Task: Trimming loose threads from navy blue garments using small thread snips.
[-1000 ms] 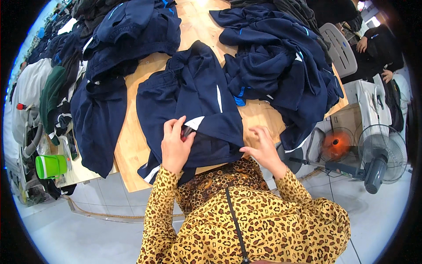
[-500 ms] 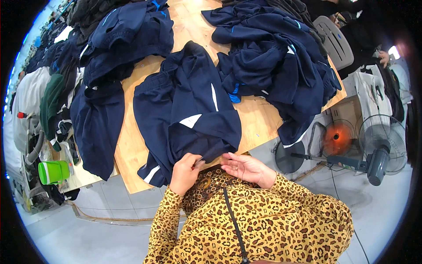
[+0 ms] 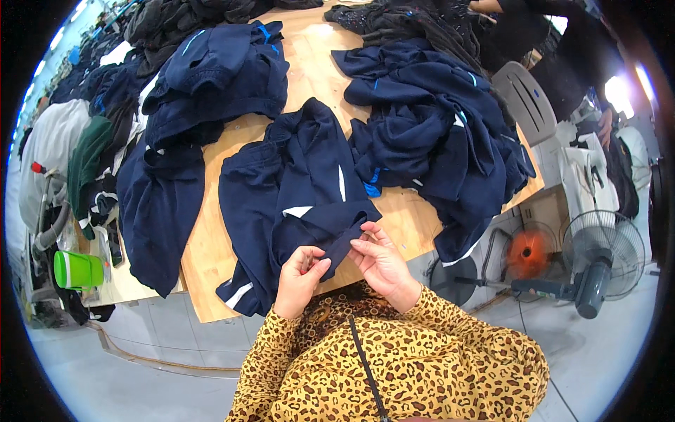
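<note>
A: Hands?
B: Both narrow, approx side by side. L hand [image 3: 301, 281] pinches the hem's near end; can't tell what else is tucked in it. R hand [image 3: 385, 271] grips same hem btwn thumb & fingers.
A: Diff vs half a sec ago?
B: R was more open, by the tbl edge. Now hem's up as a narrow fold.
A: Garment?
B: Navy elastic-waist garment [image 3: 309, 176], on wooden tbl [image 3: 418, 221], nr edge, btwn R navy pile [image 3: 464, 141] & L navy pile [image 3: 218, 81]. Dark pile [image 3: 415, 24] beyond.
</note>
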The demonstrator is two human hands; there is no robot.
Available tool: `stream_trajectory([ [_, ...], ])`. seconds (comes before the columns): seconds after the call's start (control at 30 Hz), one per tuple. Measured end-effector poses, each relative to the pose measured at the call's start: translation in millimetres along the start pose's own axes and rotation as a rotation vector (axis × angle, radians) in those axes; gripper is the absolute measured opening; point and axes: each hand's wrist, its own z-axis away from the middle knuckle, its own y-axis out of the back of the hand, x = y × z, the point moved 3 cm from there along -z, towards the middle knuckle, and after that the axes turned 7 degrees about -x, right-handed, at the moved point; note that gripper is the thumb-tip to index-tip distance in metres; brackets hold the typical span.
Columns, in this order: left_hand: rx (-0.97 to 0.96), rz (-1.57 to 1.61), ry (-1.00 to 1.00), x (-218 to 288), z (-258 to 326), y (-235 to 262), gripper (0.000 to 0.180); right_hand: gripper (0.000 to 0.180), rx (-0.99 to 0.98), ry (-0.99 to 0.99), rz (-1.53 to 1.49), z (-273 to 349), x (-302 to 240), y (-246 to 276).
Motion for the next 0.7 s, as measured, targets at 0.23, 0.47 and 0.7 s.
stream_trajectory([
  [0.23,-0.045,-0.215,-0.079,2,-10,7,0.010,0.041,0.063,-0.143,-0.040,0,-7,0],
  [0.47,0.089,-0.596,-0.444,30,-10,-9,0.017,0.033,0.003,0.019,0.160,1,-10,0],
  [0.7,-0.047,-0.142,-0.117,13,-32,-22,0.011,0.037,-0.020,0.078,0.258,7,-7,-3],
])
